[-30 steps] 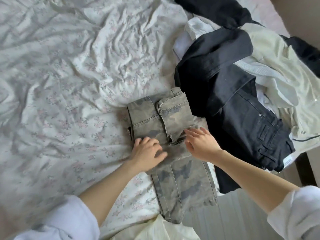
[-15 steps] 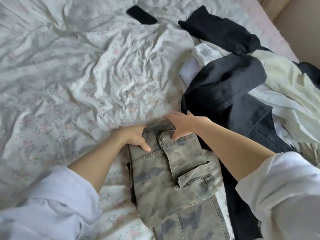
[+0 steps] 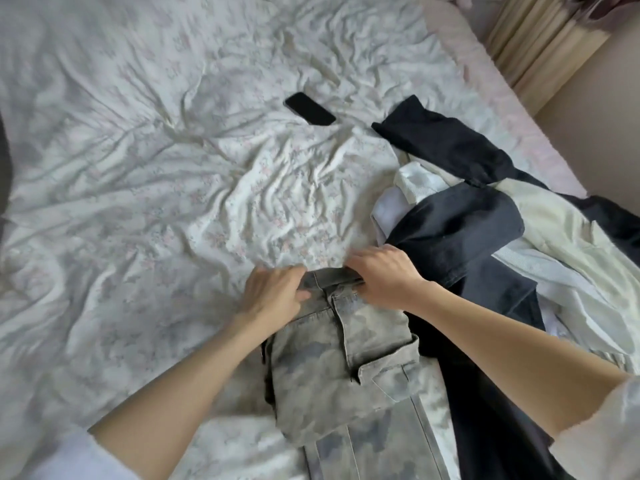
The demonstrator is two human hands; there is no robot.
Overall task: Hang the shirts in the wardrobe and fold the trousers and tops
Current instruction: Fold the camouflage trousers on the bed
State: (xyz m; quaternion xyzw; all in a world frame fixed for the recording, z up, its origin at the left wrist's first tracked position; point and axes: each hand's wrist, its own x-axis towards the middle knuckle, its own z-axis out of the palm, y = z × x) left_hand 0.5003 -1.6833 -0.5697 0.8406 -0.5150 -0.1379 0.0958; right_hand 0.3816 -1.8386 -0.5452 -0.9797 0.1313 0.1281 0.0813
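Observation:
Camouflage cargo trousers (image 3: 343,368) lie partly folded on the bed, the leg end trailing toward me. My left hand (image 3: 273,294) grips the far left corner of the folded edge. My right hand (image 3: 384,275) grips the far right corner of that same edge, fingers curled over the cloth. To the right lies a heap of clothes: dark jeans (image 3: 460,237), a black garment (image 3: 446,143) and white and cream tops (image 3: 554,244).
A black phone (image 3: 309,108) lies on the crumpled floral sheet (image 3: 156,185) beyond the trousers. The pink bed edge (image 3: 502,98) runs along the right, with a curtain (image 3: 540,39) and wall behind it.
Both hands moved from the middle of the trousers up to the far folded edge and took hold of it. The view tilted up, bringing the phone and curtain into sight.

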